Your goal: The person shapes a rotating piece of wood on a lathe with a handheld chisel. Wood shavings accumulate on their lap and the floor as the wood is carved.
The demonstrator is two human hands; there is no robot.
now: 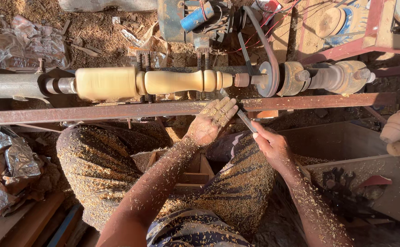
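- Head view looks straight down on a lathe, where a pale turned wooden spindle (158, 82) lies horizontally, its long axis running left to right across the frame.
- The spindle sits beyond a rusty metal tool rest bar (117, 111), which runs parallel to it and just nearer the person.
- The left hand (211, 121) lies flat on the bar, fingers stretched out and pressing down on the blade of a chisel (243, 118); it clasps nothing, only steadies.
- The right hand (268, 144) is wrapped around the chisel's rear end, behind and to the right of the left hand.
- The chisel slants up and to the left, its tip meeting the spindle's narrow beaded right end; the left hand is the nearer of the two to the wood.
- A drive belt (264, 50) loops over a pulley at the spindle's right.
- Wood shavings cover both forearms and the person's lap.
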